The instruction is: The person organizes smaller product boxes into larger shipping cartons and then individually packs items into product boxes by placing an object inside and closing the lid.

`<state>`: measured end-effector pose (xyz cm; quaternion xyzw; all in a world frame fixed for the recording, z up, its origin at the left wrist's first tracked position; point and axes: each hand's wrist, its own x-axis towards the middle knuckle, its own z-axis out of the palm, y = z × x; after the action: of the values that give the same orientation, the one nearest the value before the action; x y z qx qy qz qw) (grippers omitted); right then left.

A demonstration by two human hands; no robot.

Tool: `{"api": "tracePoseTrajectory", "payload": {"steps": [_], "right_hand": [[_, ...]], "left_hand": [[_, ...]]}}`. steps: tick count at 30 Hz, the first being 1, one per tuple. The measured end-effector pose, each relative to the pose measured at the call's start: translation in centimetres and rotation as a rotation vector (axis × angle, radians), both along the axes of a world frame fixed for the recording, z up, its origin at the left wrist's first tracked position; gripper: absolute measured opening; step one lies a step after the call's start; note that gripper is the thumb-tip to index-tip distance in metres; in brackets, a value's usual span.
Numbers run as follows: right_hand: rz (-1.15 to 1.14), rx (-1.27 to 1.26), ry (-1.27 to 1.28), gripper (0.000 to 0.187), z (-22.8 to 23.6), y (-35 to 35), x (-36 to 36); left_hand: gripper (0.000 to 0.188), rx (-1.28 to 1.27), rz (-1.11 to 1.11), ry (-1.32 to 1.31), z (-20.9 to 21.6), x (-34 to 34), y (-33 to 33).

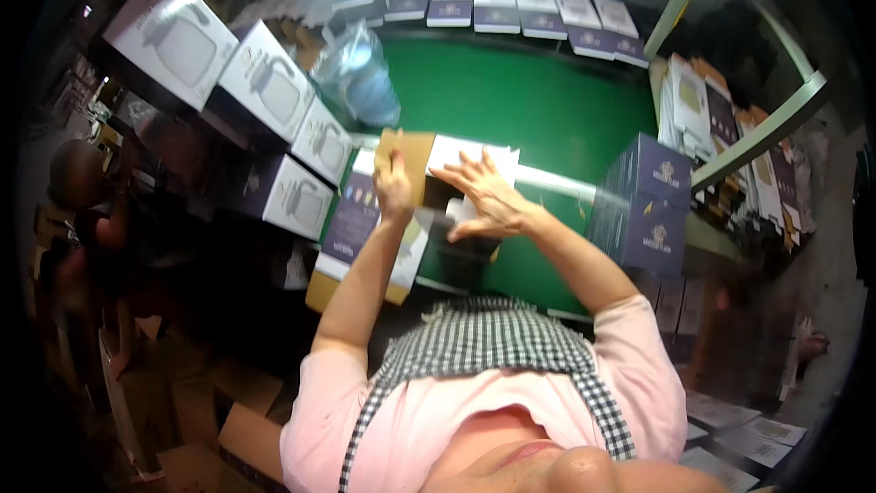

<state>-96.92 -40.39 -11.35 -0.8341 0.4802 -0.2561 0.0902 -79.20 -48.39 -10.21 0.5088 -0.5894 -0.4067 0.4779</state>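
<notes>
Matt cardboard box flap (408, 157); glossy printed boxes (274, 89)

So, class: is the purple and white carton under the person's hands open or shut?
Open: the purple and white carton has its brown flap raised under the left hand, its dark interior showing beneath the right hand.

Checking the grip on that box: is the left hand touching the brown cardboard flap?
Touching. The head view shows the left hand pressed against the brown cardboard flap, fingers overlapping its edge with no gap.
</notes>
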Motion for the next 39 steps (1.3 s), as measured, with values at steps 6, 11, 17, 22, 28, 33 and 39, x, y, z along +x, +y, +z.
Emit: {"api": "tracePoseTrajectory", "payload": {"steps": [6, 11, 17, 22, 28, 33, 39], "right_hand": [[-0.301, 0.085, -0.414, 0.040, -0.8, 0.0, 1.6], [-0.568, -0.485, -0.938, 0.031, -4.6, 0.7, 1.0], [-1.044, 0.408, -1.392, 0.038, -22.0, 0.8, -3.3], [-0.686, 0.916, -1.799, 0.042, -22.3, 0.9, -3.3], [-0.713, -0.214, -1.169, 0.042, -0.1, 2.3, -7.1], [-0.655, -0.312, -0.171, 0.046, 0.6, 2.5, -4.7], [-0.597, -0.204, 0.034, 0.029, -5.9, 5.5, -3.2]], "left_hand": [[0.063, 0.135, -0.679, 0.503, -1.6, 1.0, -1.5], [0.113, -0.089, -0.498, -0.783, -2.8, -1.1, -2.8], [0.114, -0.066, -0.432, -0.925, -1.4, -3.4, -1.8], [0.076, -0.286, -0.374, -0.527, -3.9, 1.6, -3.9], [0.052, 0.690, -0.616, 0.345, -10.8, 9.8, -11.6], [0.110, 0.020, 0.103, -0.427, -19.4, 9.6, -32.8], [0.057, 0.044, 0.190, -0.356, -19.9, 8.1, -43.3]]}}
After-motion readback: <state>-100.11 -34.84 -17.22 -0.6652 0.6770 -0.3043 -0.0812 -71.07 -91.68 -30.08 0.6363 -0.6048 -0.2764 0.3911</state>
